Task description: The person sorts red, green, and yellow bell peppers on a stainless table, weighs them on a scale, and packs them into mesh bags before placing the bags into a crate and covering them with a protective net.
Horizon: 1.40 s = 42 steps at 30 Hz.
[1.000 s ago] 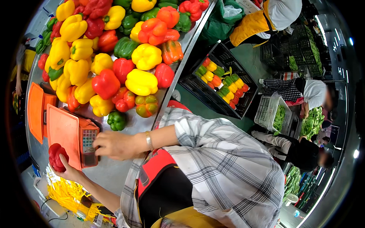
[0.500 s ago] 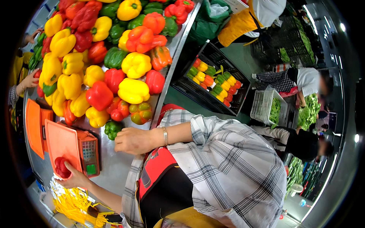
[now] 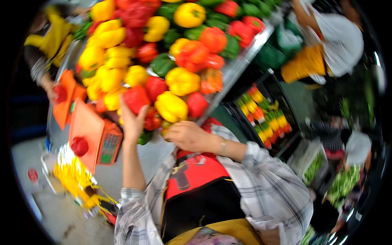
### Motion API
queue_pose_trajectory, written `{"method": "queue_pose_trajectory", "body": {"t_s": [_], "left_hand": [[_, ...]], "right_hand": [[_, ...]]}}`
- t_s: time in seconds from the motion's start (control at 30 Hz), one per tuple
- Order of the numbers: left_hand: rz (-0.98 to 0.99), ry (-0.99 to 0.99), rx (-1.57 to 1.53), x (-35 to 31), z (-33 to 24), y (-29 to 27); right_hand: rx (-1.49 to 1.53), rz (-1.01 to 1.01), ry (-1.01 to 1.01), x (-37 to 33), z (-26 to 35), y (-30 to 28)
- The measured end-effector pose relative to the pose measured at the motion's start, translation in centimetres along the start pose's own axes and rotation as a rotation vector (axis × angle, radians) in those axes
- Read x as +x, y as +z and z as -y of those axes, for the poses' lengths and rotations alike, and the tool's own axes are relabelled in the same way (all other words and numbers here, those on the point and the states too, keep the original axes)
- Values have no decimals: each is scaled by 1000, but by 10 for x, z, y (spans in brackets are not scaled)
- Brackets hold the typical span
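My left hand [image 3: 134,124] reaches up to a red bell pepper [image 3: 136,99] at the near side of the pile, thumb and fingers apart at its lower edge. To its right, my right hand [image 3: 188,135] has its fingers curled beside a green-orange bell pepper [image 3: 165,125]; what they hold, if anything, is hidden. Another red bell pepper [image 3: 79,146] sits alone on the tilted-looking orange pan [image 3: 87,126] of a weighing scale [image 3: 109,148]. A green bell pepper [image 3: 144,138] shows partly behind my left wrist. Motion blurs the view.
Red, yellow and green bell peppers cover the metal table [image 3: 241,61]. Yellow ties [image 3: 75,175] hang by the scale. A co-worker's hand [image 3: 51,90] holds a red pepper over a second orange scale [image 3: 65,107]. A black crate [image 3: 241,116] of packed peppers stands right.
My left hand has let go of the red bell pepper on the scale and moved to the pile. My right hand has shifted toward the green-orange pepper. The view has turned.
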<state>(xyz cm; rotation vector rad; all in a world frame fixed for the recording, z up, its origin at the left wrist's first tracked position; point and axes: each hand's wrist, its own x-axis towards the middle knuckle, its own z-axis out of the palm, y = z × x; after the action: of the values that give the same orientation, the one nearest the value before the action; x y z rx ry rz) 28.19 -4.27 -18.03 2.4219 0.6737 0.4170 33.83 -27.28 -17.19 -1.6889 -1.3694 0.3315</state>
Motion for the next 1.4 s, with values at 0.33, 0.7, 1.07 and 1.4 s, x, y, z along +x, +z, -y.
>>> {"method": "queue_pose_trajectory", "body": {"t_s": [0.33, 0.7, 1.07, 1.4], "left_hand": [[-76, -179, -27, -4, -18, -2], [-418, -388, -647, -26, 12, -28], [-470, -413, -61, -71, 26, 2], [-307, -470, -96, -55, 57, 23]], "right_hand": [[-168, -82, -39, 74, -69, -109], [-448, 229, -89, 195, -115, -49], [-351, 354, 164, 223, -138, -6], [-542, 274, 109, 207, -139, -5]]}}
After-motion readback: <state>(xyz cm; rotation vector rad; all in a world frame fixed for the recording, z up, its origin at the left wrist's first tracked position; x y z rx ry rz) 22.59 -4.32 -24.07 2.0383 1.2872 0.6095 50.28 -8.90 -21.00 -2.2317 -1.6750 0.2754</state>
